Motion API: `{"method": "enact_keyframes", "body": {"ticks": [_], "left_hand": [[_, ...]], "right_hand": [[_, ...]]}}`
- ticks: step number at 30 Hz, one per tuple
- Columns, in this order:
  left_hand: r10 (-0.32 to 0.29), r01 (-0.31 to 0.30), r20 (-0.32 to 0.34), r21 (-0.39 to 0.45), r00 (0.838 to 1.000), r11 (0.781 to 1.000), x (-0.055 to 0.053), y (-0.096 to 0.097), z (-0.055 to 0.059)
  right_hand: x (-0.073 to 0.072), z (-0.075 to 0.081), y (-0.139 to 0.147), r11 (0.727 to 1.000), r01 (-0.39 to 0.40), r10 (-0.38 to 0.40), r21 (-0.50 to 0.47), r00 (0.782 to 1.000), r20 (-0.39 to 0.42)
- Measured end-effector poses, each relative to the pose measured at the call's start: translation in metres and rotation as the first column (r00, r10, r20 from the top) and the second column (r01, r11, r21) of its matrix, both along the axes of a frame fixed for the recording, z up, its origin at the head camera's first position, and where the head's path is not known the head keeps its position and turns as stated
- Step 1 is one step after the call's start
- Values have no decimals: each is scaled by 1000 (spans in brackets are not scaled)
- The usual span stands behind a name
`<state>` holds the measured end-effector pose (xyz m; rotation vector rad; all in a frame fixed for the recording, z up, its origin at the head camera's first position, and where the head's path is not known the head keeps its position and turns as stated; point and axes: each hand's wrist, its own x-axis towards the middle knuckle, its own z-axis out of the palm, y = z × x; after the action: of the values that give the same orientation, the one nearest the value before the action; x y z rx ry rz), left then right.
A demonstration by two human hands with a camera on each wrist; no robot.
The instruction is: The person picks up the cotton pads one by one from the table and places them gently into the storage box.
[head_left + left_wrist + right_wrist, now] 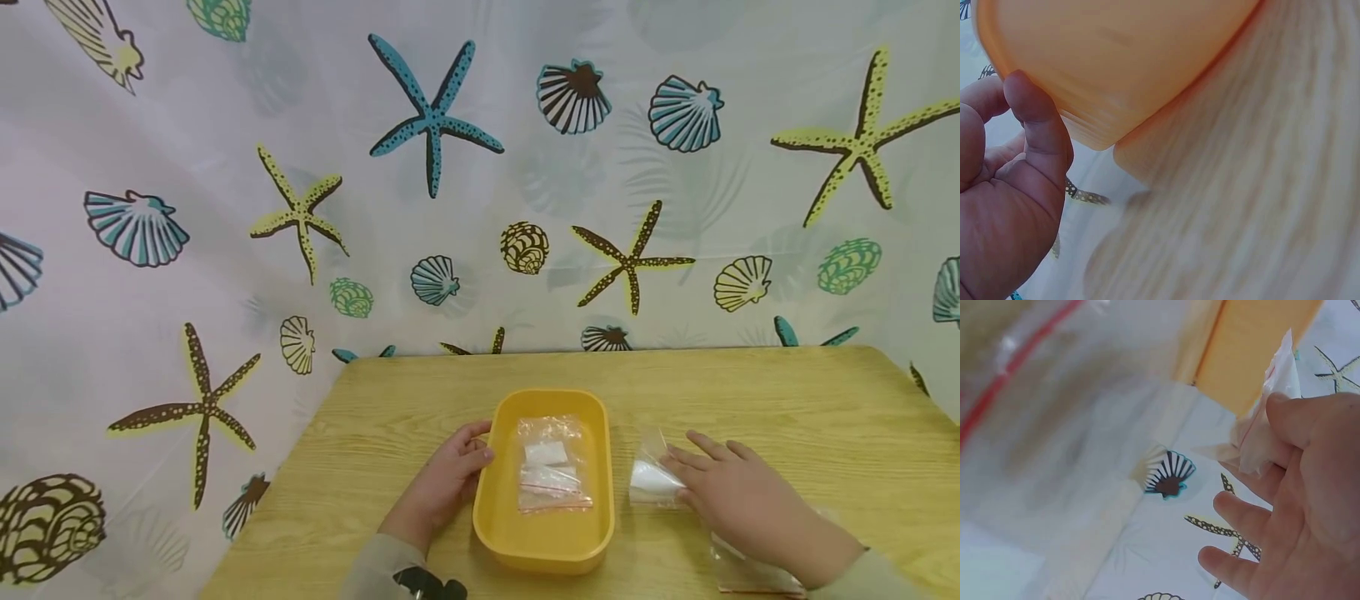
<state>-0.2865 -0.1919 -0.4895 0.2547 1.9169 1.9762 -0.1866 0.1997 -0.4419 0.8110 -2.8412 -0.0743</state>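
A yellow plastic tub stands on the table, and its outer wall fills the top of the left wrist view. My left hand holds its left rim between thumb and fingers. Inside the tub lie clear zip-lock bags with red seal lines and white pieces in them; they overlap. To the right of the tub, my right hand pinches a small clear zip-lock bag with something white inside. In the right wrist view, thumb and index finger grip this bag, while the other fingers spread out.
Below my right forearm, more clear bagging with a red seal line lies on the table, partly hidden. The wood-grain table ends at a hanging curtain printed with shells and starfish, which also runs along the left side.
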Motion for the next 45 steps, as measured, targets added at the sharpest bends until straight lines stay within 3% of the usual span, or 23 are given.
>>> {"method": "enact_keyframes", "body": {"ticks": [6,12,35,45], "left_hand": [[11,-11,-7,-2,1000,1000,1,0,3],[7,-7,-10,7,1000,1000,1,2,4],[-13,13,-12,19,1000,1000,1,1,1],[-6,6,-12,16,1000,1000,0,0,0]], "right_hand": [[-2,17,-2,996,9,-13,-87,999,-42],[-2,22,-13,994,7,-11,-108,999,-35],[-21,20,-54,986,-64,58,-155,997,-46],[-27,22,-70,981,-54,56,-186,998,9]]}}
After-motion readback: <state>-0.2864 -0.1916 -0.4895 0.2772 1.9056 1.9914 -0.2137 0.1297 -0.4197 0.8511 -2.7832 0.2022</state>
